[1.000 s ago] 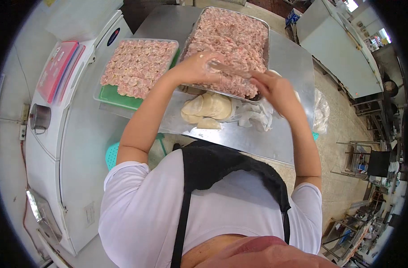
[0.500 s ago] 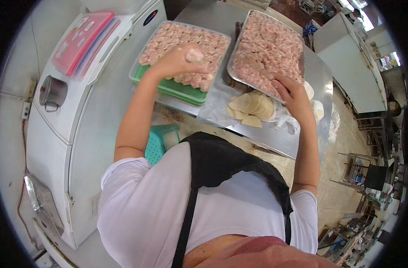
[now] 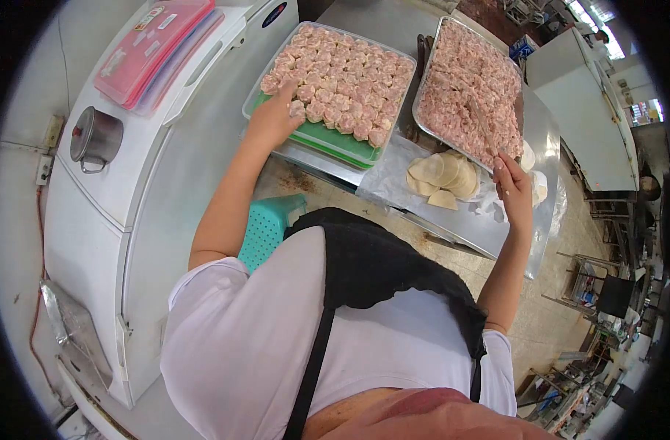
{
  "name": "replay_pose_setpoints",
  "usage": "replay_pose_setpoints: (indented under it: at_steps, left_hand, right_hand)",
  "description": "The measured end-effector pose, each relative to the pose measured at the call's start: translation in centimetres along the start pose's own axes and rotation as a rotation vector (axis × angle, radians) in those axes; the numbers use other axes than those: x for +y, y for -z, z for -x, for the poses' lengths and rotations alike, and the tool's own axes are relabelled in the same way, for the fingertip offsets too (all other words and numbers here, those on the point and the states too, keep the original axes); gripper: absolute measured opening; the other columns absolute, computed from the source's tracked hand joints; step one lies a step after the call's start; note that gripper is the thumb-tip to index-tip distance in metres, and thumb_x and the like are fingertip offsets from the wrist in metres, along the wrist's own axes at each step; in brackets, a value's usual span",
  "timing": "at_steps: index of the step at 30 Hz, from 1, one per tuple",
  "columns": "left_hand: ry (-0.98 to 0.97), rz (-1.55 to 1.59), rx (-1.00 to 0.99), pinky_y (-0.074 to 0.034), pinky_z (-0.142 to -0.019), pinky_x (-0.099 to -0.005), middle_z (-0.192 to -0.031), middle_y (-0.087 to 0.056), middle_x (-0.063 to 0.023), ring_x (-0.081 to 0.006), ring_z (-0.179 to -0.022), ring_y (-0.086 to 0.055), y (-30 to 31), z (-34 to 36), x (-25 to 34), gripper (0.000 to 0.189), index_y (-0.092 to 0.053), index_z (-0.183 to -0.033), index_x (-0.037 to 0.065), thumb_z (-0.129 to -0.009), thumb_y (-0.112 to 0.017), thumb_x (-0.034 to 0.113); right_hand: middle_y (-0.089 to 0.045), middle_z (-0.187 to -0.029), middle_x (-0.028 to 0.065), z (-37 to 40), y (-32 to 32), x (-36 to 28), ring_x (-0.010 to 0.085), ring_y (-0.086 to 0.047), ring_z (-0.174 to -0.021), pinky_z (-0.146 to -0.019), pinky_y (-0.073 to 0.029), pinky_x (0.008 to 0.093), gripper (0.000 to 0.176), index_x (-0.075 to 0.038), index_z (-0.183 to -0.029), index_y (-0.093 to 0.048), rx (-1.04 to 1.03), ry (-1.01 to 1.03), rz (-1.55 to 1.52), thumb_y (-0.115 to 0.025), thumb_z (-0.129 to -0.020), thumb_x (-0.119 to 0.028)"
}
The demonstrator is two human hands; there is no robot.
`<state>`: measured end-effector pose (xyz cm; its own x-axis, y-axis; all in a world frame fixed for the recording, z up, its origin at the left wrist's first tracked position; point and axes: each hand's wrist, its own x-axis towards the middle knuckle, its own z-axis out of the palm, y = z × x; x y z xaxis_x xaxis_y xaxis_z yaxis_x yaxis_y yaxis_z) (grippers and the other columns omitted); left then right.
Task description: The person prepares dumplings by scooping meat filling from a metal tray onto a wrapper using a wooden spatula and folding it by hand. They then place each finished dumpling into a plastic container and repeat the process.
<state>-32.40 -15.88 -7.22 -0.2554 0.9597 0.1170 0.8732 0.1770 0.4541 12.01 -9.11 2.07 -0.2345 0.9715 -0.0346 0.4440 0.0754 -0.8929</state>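
My left hand (image 3: 275, 121) is at the near left of a clear plastic tray (image 3: 248, 106) with a green base. Its fingers are closed on a small meat dumpling (image 3: 297, 110) at the edge of the rows. Pale dumplings (image 3: 342, 88) fill most of that tray, packed close together. My right hand (image 3: 514, 187) is at the near right corner of a metal tray (image 3: 435, 130) heaped with raw minced meat (image 3: 470, 81). It grips a thin, meat-smeared spatula (image 3: 484, 128) whose blade lies over the meat. Round dough wrappers (image 3: 445, 174) are fanned out just in front of that tray.
Crumpled white plastic (image 3: 489, 207) lies beside the wrappers on the steel table (image 3: 382, 183). To the left, a white freezer (image 3: 173, 147) bears a metal pot (image 3: 98, 139) and pink lids (image 3: 155, 51). Below the table edge stands a turquoise perforated stool (image 3: 265, 227).
My left hand has shifted from above the dumplings to the tray's near left edge, setting the dumpling low beside the rows. The view has turned, so both trays appear farther right.
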Motion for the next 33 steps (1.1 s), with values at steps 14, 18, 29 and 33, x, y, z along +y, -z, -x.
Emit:
replay_pose_setpoints:
  at_steps: [14,18,29,33]
  left_hand:
    - [-0.139,-0.102,0.010,-0.046,-0.091,-0.0417,-0.119,-0.056,-0.0205,-0.0373,-0.108,-0.055,1.9,0.1,7.3,0.065,-0.045,-0.134,0.009,-0.074,-0.069,0.009]
    - [-0.431,0.287,-0.093,-0.045,-0.093,-0.0376,-0.118,-0.057,-0.0121,-0.0308,-0.107,-0.056,-2.2,0.9,17.0,0.043,-0.057,-0.120,0.007,-0.078,-0.065,0.008]
    - [-0.427,0.339,-0.191,-0.047,-0.081,-0.0368,-0.097,-0.059,-0.0134,-0.0294,-0.090,-0.059,-18.0,0.9,24.3,0.026,-0.062,-0.099,0.004,-0.078,-0.068,0.018]
    - [-0.329,0.406,-0.270,-0.048,-0.074,-0.0342,-0.085,-0.061,-0.0114,-0.0272,-0.082,-0.060,-17.1,1.4,23.8,0.021,-0.064,-0.090,0.001,-0.079,-0.068,0.018]
  right_hand:
    - [-0.064,-0.080,0.0154,-6.9,10.8,1.7,0.0353,-0.061,-0.079,-0.067,-0.047,0.0439,0.032,-0.005,-0.087,-0.065,0.082,0.192,1.035,-0.050,-0.094,-0.032]
    - [-0.066,-0.085,0.0132,-9.3,13.8,2.1,0.0334,-0.063,-0.083,-0.070,-0.049,0.0442,0.029,-0.007,-0.082,-0.067,0.030,0.375,1.262,-0.054,-0.089,-0.033]
    - [-0.065,-0.072,0.0169,-10.6,10.6,13.2,0.0361,-0.063,-0.069,-0.063,-0.050,0.0474,0.039,-0.005,-0.079,-0.061,-0.075,0.467,0.952,-0.044,-0.095,-0.036]
    - [-0.064,-0.072,0.0157,-9.5,11.4,12.9,0.0348,-0.063,-0.068,-0.060,-0.050,0.0458,0.038,-0.006,-0.077,-0.062,-0.092,0.455,0.889,-0.045,-0.095,-0.035]
